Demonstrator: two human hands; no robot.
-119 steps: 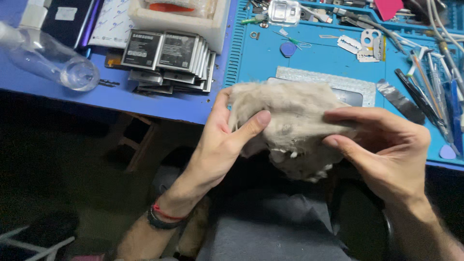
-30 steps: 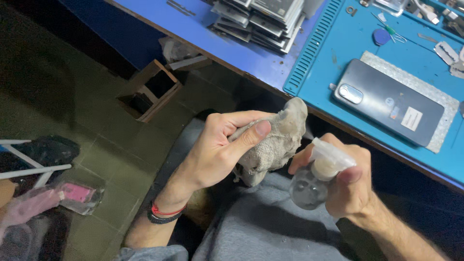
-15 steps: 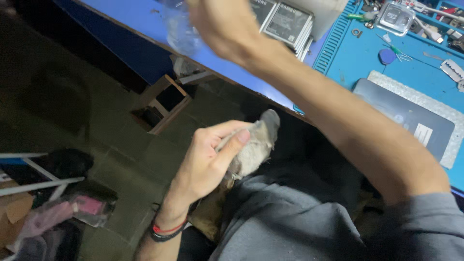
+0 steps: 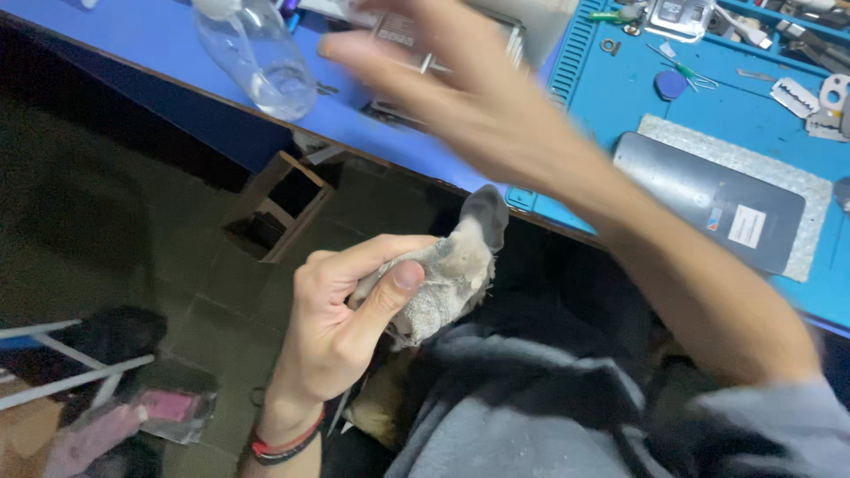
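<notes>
A blue bench [image 4: 133, 40] runs across the far side, above a dark tiled floor where a small wooden box [image 4: 279, 208] stands under the edge. On the bench's right part lies a brighter blue mat [image 4: 753, 124] that keeps small repair parts and tools together. A phone [image 4: 708, 199] lies on it with its back up, resting on a grey pad [image 4: 815, 221] that cushions it from the hard mat. Far on the mat are a blue pick [image 4: 671, 85], tweezers and metal bits, all well apart from the phone.

The left hand [image 4: 341, 327] is low and near, over the lap, clamped on a grey rag [image 4: 452, 274]. Thumb and fingers bunch the cloth into a wad, with one darker corner poking up toward the bench edge; bunched this way it gives a firm tip to press with. A red and black band sits on that wrist.

The right hand [image 4: 452, 66] is stretched across to the far left, blurred with motion, fingers spread apart and holding nothing. It is over a stack of flat cards [image 4: 416, 40] and near a clear bottle [image 4: 257, 57] lying on its side on the bench. I cannot tell whether it touches either one.

A grey sleeve [image 4: 761, 416] covers the right upper arm, in the near right corner.
</notes>
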